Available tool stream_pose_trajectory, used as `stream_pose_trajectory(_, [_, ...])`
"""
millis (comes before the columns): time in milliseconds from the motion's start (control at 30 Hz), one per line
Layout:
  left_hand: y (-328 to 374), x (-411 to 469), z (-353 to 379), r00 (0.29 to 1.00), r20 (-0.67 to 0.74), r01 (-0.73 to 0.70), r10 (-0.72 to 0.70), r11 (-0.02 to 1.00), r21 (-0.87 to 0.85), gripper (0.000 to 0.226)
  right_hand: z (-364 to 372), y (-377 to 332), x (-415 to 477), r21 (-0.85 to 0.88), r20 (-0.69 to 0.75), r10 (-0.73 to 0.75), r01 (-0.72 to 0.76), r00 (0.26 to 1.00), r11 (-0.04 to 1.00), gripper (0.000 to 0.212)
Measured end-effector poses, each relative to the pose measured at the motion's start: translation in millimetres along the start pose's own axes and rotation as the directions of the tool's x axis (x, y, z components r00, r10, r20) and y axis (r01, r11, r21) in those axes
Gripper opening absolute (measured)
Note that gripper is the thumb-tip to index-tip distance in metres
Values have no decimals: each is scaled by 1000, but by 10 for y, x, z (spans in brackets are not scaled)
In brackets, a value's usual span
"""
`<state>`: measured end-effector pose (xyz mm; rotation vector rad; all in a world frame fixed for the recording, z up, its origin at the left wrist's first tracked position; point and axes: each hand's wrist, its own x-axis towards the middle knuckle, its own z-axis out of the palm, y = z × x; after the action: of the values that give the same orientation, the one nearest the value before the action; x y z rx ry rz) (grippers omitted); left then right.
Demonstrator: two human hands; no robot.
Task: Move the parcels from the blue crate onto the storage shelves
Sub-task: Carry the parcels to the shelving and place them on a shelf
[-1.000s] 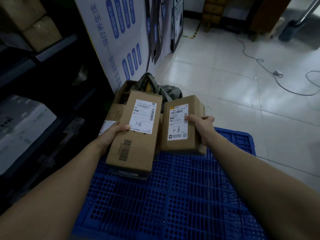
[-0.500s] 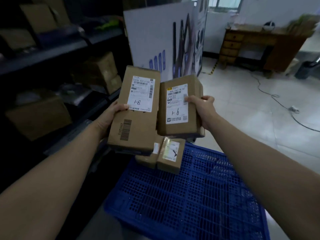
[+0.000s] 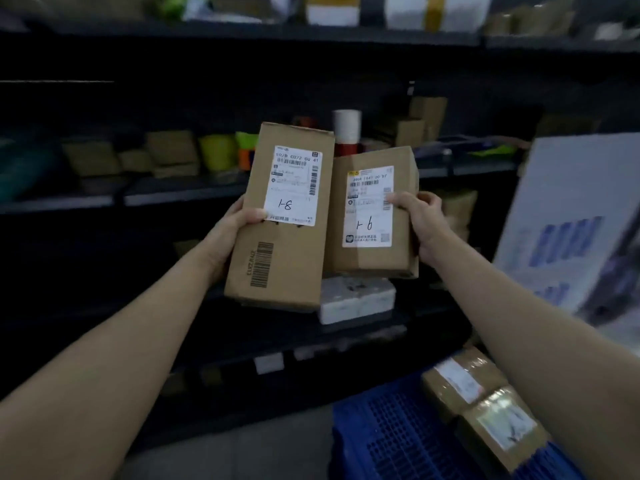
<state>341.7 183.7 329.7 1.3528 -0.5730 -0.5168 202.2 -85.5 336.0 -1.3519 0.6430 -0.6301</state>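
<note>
Holding two cardboard parcels up in front of the storage shelves [image 3: 180, 195], one per hand, neither set down on a shelf.

The left hand [image 3: 235, 233] grips the tall parcel [image 3: 280, 251] by its left long edge. The thumb lies flat on the front face, its tip at the lower left corner of the white shipping label with a handwritten 8. The other fingers go behind the box and are hidden, so I can't tell how they lie. The box is upright, tilted a bit, with a printed barcode low on the front.

The right hand [image 3: 420, 223] grips the shorter parcel [image 3: 372, 216] by its right edge. The thumb presses on the right margin of its label, which has a handwritten 9. The fingers [image 3: 427, 199] are curled round the side of the box.

The two boxes are side by side, the tall one's right edge overlapping the shorter one's left edge. Whether they touch is unclear. Both are in the air, level with the gap between the middle and lower shelves.

A white foam block [image 3: 356, 299] sits on the lower shelf just below them. The middle shelf behind holds brown boxes, yellow-green tubs [image 3: 218, 150] and a white roll [image 3: 347, 126].

The blue crate [image 3: 391, 438] is at bottom right, under the right forearm. Two taped parcels [image 3: 485, 403] lie in it side by side, touching. A white printed board [image 3: 571, 216] stands at the right end of the shelves.
</note>
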Motion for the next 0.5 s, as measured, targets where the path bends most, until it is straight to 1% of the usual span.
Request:
stream_pose_trajectory(100, [142,-631,-613,978,-206,-33,32,999,-1,37,802,36,-174,-11,199,1,1,980,1000,78])
stream_pose_trajectory(200, [299,-1389,-1219,925,-373,-66,71,997,25,24,1652,83,-531,-6,401,8,-7,916,1000,76])
stream_pose_trajectory(267, [409,-1910,-1596,872,-482,-89,88,996,22,20,2203,94,-844,-16,527,21,-16,849,1000,77])
stream_pose_trajectory(367, [582,-2708,-2087,772,-622,-135,128,990,35,21,2993,105,-1382,-36,693,42,-23,720,999,80])
stream_pose_trajectory(500, [775,-3857,-2644,620,-762,-151,188,981,119,32,3998,140,-2297,-26,837,13,15,547,1000,85])
